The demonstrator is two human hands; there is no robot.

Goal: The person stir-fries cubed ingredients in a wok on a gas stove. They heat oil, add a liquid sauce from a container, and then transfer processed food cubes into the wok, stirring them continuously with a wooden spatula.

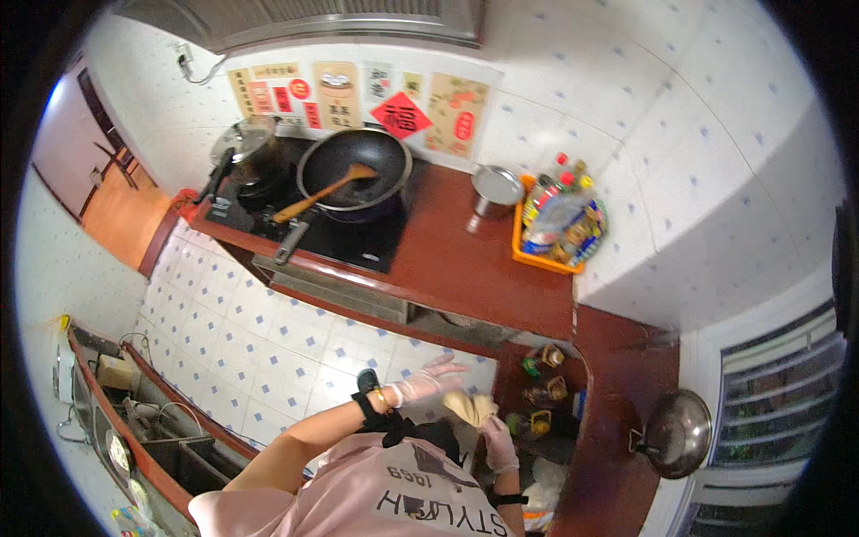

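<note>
My left hand point(433, 379), in a thin clear glove, is stretched out with its fingers apart and nothing in them. Just past it, my right hand point(500, 446), also gloved, grips one end of a soft beige piece point(470, 408). That piece is folded or lobed; whether it is dough or cloth I cannot tell. Both hands are in front of my body, over the tiled floor point(268, 349). The left hand's lower edge lies close to the beige piece, and contact between them is unclear.
On the hob stand a wok point(359, 144) with a wooden spatula point(329, 193) and a lidded pot point(248, 151). An orange basket point(547, 264) holds bottles and packets beside a metal pot point(496, 184). Jars crowd an open shelf point(530, 349). A metal pan point(678, 433) lies right.
</note>
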